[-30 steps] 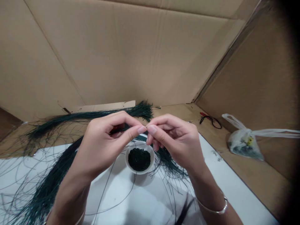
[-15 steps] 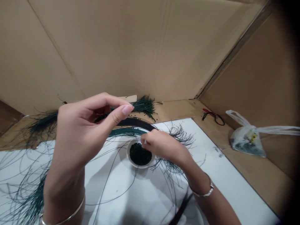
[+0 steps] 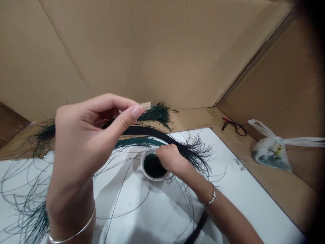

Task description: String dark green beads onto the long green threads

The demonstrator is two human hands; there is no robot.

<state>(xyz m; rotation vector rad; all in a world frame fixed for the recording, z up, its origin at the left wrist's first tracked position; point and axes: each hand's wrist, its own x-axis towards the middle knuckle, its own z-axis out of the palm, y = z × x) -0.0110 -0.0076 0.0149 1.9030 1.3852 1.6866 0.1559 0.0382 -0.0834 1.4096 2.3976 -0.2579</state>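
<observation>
My left hand [image 3: 86, 139] is raised at the left, thumb and index finger pinched together. Whatever is in that pinch is too small to make out. Lower and to the right, a small white bowl [image 3: 142, 166] holds tiny dark green pieces that look like beads [image 3: 153, 166]. My right hand [image 3: 170, 157] is closed at the bowl's right rim, its fingertips hidden, so I cannot tell what they grip. Behind the bowl curve a black bundle of thin strands [image 3: 149, 131] and a dark green bundle [image 3: 135, 142], both partly covered by my left hand.
Another green bundle [image 3: 159, 113] lies farther back on cardboard. Loose strands [image 3: 27, 217] spread over the white board [image 3: 243, 193] at left. On the right are a knotted clear plastic bag [image 3: 270, 156] and a black and red cord [image 3: 237, 128]. Cardboard walls [image 3: 152, 51] stand around.
My right hand has come down and turned at the bowl, its fingers now out of sight. My left hand keeps its pinch and appears slightly higher and farther left. The view has shifted a little.
</observation>
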